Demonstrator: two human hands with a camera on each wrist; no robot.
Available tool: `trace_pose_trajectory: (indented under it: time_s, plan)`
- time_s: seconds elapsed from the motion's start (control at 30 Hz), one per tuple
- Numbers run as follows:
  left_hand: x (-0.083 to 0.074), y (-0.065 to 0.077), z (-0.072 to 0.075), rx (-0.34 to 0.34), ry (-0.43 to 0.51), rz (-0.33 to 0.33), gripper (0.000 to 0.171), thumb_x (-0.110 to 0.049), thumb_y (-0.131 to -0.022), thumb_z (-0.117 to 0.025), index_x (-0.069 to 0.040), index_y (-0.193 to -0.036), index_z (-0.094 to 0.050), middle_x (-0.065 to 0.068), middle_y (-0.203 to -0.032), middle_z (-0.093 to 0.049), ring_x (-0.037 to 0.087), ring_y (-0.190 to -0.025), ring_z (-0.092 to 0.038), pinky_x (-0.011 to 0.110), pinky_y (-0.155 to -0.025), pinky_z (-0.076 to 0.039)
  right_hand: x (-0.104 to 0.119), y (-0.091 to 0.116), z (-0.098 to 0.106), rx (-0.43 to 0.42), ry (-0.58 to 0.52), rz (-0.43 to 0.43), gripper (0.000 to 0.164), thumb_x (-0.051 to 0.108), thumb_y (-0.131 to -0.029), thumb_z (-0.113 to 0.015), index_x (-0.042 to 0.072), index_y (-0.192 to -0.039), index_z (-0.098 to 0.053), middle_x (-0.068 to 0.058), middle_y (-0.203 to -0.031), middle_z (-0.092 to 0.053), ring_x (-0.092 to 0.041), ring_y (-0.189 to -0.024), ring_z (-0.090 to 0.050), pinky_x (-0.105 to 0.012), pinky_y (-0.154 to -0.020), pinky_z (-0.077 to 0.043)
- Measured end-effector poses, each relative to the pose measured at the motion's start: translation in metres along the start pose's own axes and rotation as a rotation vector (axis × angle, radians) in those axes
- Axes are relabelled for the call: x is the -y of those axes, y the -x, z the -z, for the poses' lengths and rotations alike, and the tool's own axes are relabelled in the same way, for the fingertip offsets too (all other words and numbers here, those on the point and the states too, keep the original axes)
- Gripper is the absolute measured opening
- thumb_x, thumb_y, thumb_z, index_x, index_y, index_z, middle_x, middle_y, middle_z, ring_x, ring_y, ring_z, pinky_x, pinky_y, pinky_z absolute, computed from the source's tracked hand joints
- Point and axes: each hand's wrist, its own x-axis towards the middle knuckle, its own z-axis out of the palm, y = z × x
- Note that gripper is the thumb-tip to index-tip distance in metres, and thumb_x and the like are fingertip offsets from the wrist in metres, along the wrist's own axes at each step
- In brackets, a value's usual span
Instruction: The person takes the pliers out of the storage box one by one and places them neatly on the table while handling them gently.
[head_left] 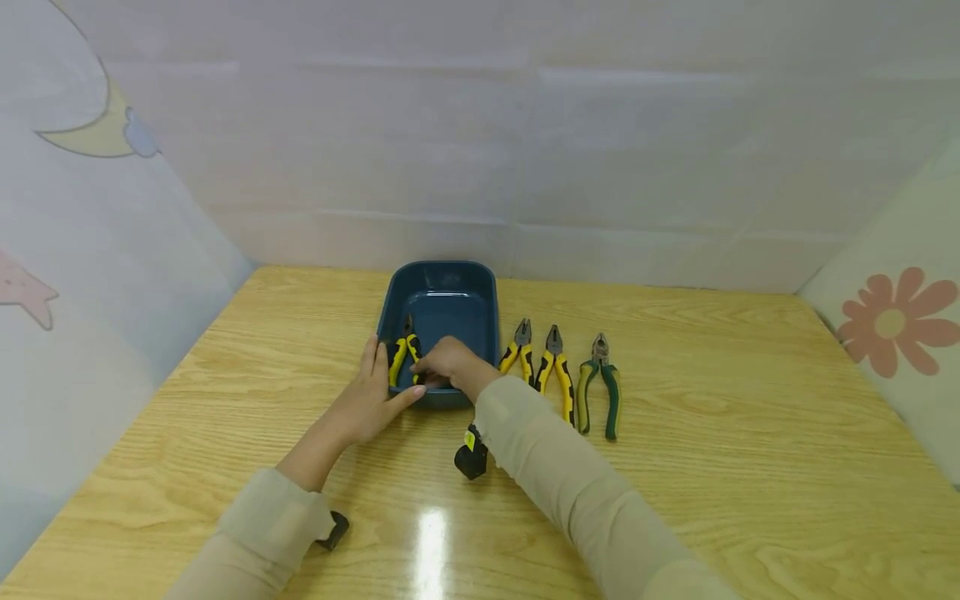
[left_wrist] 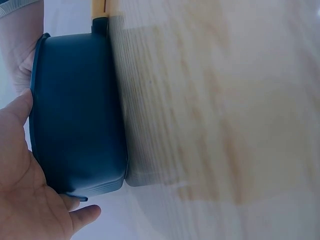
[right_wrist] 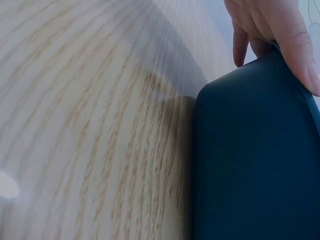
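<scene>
A dark blue rectangular tray (head_left: 459, 277) stands at the back of the table. Inside its left side lies a pair of long-nose pliers (head_left: 399, 360) with yellow and black handles, nose toward the back. My left hand (head_left: 365, 406) spans the tray's front left corner, thumb along the front rim and straight fingers against the left wall. In the left wrist view, the left hand (left_wrist: 25, 180) rests at that same corner. My right hand (head_left: 450, 364) reaches down into the tray, its curled fingers at the pliers' right handle. The front wall and the hand itself hide part of that grip.
Right of the tray lie two yellow-and-black pliers, one nearer (head_left: 522, 335) and one farther (head_left: 553, 340), then green-handled pliers (head_left: 601, 354). Black devices hang by the right sleeve (head_left: 471, 457) and left sleeve (head_left: 335, 531). A pale wall (head_left: 525, 167) rises behind the table.
</scene>
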Motion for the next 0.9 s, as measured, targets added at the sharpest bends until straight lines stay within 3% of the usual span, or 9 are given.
trace_pose_trajectory:
  time_s: [0.4, 0.9]
  plan:
    - [0.001, 0.0, 0.0, -0.002, 0.005, -0.014, 0.095, -0.061, -0.082, -0.033, 0.008, -0.134, 0.006, 0.02, -0.138, 0.02, 0.043, -0.121, -0.017, 0.05, -0.093, -0.026, 0.002, 0.005, 0.001, -0.008, -0.062, -0.006, 0.015, 0.008, -0.076, -0.065, -0.005, -0.08, -0.063, -0.008, -0.064, -0.052, -0.014, -0.044, -0.05, -0.023, -0.049, -0.047]
    - [-0.001, 0.001, 0.001, -0.005, 0.001, -0.03, 0.094, -0.06, -0.082, -0.034, 0.009, -0.134, 0.004, 0.02, -0.138, 0.018, 0.042, -0.123, -0.014, 0.05, -0.093, -0.025, 0.001, 0.013, 0.003, -0.076, -0.021, 0.049, 0.011, 0.007, -0.079, -0.062, -0.003, -0.075, -0.061, -0.01, -0.068, -0.055, -0.014, -0.047, -0.052, -0.024, -0.05, -0.048]
